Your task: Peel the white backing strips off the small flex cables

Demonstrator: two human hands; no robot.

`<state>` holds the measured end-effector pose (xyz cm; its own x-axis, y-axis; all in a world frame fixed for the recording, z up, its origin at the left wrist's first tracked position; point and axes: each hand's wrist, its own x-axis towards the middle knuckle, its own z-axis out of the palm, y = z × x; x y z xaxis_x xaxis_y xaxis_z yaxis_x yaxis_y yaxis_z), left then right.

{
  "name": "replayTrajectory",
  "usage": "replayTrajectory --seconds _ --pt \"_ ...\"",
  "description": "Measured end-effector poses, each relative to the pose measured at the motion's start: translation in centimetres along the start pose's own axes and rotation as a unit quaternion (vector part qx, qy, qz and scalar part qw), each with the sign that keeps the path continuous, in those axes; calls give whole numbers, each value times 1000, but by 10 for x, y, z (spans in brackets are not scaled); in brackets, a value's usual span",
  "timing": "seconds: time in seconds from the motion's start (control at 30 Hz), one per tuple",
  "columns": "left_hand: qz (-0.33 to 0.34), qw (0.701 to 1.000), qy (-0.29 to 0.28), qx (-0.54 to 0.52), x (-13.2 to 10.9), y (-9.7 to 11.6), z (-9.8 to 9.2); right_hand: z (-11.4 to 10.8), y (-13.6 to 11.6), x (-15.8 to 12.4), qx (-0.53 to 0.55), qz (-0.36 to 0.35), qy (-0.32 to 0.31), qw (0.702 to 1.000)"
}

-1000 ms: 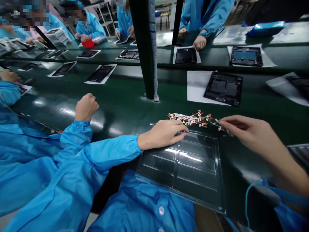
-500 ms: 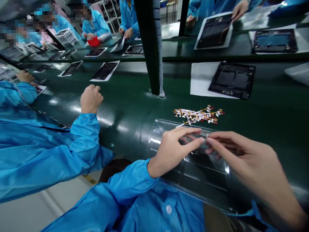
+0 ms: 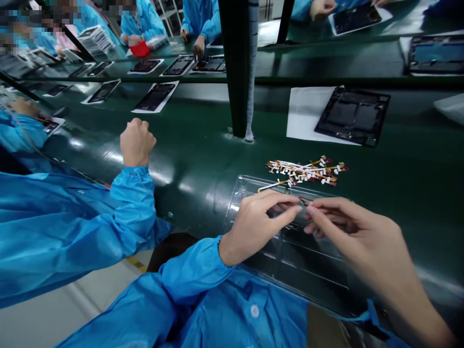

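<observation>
My left hand [image 3: 255, 222] and my right hand [image 3: 357, 234] meet fingertip to fingertip over a clear plastic tray [image 3: 308, 282]. Both are pinched on a tiny part between them, too small and too hidden to name. A pile of white and orange flex cables [image 3: 308, 170] lies on the green bench just beyond the tray, with one cable reaching over its far edge. Behind the pile, a dark tablet housing [image 3: 353, 116] rests partly on a white sheet [image 3: 302, 113].
A dark post [image 3: 237, 72] with a wrapped cable rises from the bench [image 3: 195, 145]. At left, a co-worker's closed hand [image 3: 137, 142] rests on the bench. More dark housings [image 3: 155, 97] on sheets line the bench, and other people work across it.
The view has shifted slightly. My fingertips have drawn a little closer together. Across the bench, a person's hands have lowered a housing and moved it, and another person's hand now reaches onto a housing.
</observation>
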<state>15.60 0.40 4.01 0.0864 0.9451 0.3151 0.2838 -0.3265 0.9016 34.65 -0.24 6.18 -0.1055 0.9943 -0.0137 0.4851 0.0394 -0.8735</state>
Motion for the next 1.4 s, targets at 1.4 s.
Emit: replayTrajectory --seconds 1.4 --pt "215 940 -5 266 -4 -21 -6 1 -6 12 46 112 -81 989"
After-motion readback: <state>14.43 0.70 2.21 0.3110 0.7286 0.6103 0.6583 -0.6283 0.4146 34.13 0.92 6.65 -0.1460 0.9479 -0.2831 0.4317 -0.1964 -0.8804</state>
